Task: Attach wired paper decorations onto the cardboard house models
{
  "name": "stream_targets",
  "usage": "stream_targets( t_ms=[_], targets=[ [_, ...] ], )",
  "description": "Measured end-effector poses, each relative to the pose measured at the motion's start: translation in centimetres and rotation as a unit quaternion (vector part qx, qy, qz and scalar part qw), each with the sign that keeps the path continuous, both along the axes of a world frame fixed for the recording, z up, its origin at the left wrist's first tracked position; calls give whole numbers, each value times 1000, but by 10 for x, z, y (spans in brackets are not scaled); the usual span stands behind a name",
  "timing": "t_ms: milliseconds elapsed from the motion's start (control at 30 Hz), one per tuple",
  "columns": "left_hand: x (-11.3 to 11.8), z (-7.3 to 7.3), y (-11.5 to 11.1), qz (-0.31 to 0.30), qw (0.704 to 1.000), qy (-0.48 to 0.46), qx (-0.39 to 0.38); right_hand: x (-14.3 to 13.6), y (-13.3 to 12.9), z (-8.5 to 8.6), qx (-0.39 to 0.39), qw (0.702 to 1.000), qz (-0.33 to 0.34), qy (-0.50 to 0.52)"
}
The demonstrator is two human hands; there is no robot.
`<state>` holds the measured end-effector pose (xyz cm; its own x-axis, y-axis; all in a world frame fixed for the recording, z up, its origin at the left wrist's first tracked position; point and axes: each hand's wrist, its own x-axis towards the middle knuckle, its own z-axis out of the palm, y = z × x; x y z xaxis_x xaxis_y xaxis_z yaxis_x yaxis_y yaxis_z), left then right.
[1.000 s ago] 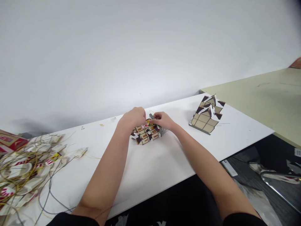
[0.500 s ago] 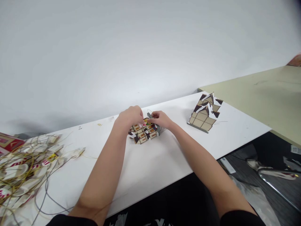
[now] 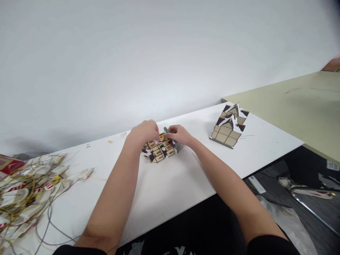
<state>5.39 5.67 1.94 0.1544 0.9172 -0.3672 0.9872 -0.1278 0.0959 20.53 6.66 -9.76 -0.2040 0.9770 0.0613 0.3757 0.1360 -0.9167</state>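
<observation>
A small model house (image 3: 158,153) with cream walls, dark roofs and white snow shapes lies tilted on the white table (image 3: 170,187), its roof side towards me. My right hand (image 3: 180,135) grips it at the far right by the grey base, thumb on the front and fingers curled behind. Closed in a pinch, my left hand (image 3: 145,134) presses at the upper left of the house, beside a small red, white and yellow detail. Its fingertips are mostly hidden, so what they pinch does not show. A thin wire loops behind the base.
A second model house (image 3: 227,130) stands at the right on a grey base. Tangled wires and small cream pieces (image 3: 29,198) heap at the left, beside a red box (image 3: 10,165). A greenish table (image 3: 287,106) adjoins at the right. A phone-like white object (image 3: 256,184) lies below.
The whole view has shifted slightly, so everything sits a little further left. Both hands stay at the house in nearly the same pose, with no clear change in grip.
</observation>
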Motion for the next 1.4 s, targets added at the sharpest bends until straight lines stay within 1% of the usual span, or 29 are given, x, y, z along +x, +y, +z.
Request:
stream_targets(
  t_ms=[100, 233, 400, 500, 600, 733, 833, 900, 1000, 1267, 1400],
  targets=[
    [-4, -1, 2, -3, 1000, -4, -12, 0, 0, 1, 8, 1000, -4, -7],
    [-16, -4, 10, -12, 1000, -7, -13, 3, 0, 3, 18, 1000, -16, -6],
    [-34, -2, 17, -33, 999, -13, -36, 11, 2, 7, 29, 998, -54, 32],
    [-37, 0, 15, -50, 997, 9, -62, 15, 5, 6, 20, 996, -82, 40],
    [-30, 0, 9, -75, 993, 21, -83, 18, 10, 1, 19, 993, -108, 47],
    [-10, -6, -3, -105, 991, 37, -75, 20, 15, -4, 29, 989, -133, 57],
    [5, -9, -12, -103, 990, 75, -56, 23, 17, -5, 29, 987, -149, 62],
    [11, -11, -15, -93, 990, 97, -50, 24, 17, -6, 26, 986, -154, 63],
    [12, -13, -13, -82, 989, 107, -58, 24, 17, -6, 25, 986, -156, 61],
    [2, -21, 2, -58, 986, 115, -103, 24, 19, -8, 18, 986, -157, 57],
    [3, -24, 3, -54, 986, 115, -105, 24, 19, -10, 22, 986, -156, 56]
  ],
)
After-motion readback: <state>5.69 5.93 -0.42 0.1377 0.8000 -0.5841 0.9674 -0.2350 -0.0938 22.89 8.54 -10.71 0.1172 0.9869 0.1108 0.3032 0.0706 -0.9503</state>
